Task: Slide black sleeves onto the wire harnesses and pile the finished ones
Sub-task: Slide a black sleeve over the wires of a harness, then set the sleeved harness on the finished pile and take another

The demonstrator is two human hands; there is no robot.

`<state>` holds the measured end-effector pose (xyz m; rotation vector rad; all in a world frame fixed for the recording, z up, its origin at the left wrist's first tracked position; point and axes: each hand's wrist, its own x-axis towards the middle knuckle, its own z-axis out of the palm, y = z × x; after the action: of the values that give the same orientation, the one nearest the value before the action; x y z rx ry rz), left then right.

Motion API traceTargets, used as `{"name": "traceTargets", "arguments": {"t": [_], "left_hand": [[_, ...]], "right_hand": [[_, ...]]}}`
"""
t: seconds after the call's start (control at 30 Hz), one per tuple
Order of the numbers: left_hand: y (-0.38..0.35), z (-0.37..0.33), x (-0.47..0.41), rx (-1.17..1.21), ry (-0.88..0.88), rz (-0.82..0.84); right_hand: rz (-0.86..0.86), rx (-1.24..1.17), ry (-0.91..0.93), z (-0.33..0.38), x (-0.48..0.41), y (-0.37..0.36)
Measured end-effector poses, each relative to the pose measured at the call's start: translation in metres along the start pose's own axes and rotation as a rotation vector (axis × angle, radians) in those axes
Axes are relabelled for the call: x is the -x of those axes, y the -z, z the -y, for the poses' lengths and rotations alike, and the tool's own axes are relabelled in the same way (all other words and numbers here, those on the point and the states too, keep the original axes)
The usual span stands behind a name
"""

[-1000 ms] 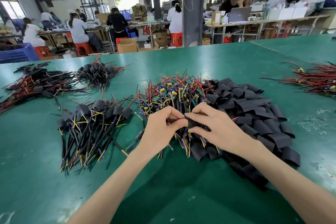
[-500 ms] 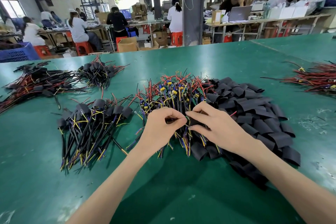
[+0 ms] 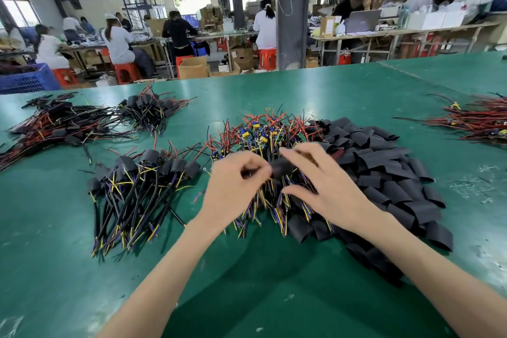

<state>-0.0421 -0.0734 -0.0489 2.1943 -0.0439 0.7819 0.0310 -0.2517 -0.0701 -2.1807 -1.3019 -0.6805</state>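
Table point(image 3: 356, 96), broad and green-topped, is carrying my stock in working order: flat black tube sleeves point(image 3: 389, 175) heaped right, bare multicoloured wire harnesses point(image 3: 260, 132) centre, finished sleeved bundles point(image 3: 137, 189) left. Over the centre heap my right grip point(image 3: 329, 186) is pinching one black sleeve point(image 3: 281, 167), while my left grip point(image 3: 233, 189), fingers curled, is pinching blurred wire ends point(image 3: 256, 173), apparently feeding them in.

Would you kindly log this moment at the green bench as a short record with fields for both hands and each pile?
Left hand: pinching wire ends, blurred
Right hand: holding short black tube sleeve between thumb and fingers
Beneath hands: heap of unsleeved multicoloured wire harnesses
To its right: heap of loose black sleeves
To its left: pile of sleeved harnesses
Surface: green table
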Motion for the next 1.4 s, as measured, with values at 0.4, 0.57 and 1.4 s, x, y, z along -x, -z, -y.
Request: {"name": "traceTargets", "arguments": {"t": [0.4, 0.57, 1.4], "left_hand": [[0.094, 0.096, -0.024, -0.627, 0.354, -0.445], [0.097, 0.111, -0.016, -0.845, 0.641, -0.374], [-0.001, 0.098, -0.048, -0.273, 0.596, -0.069]], "right_hand": [[-0.2, -0.021, -0.171, -0.028, 0.002, 0.001], [-0.122, 0.027, -0.225, -0.029, 0.004, 0.004], [-0.048, 0.27, -0.671, -0.058, 0.007, 0.006]]}}
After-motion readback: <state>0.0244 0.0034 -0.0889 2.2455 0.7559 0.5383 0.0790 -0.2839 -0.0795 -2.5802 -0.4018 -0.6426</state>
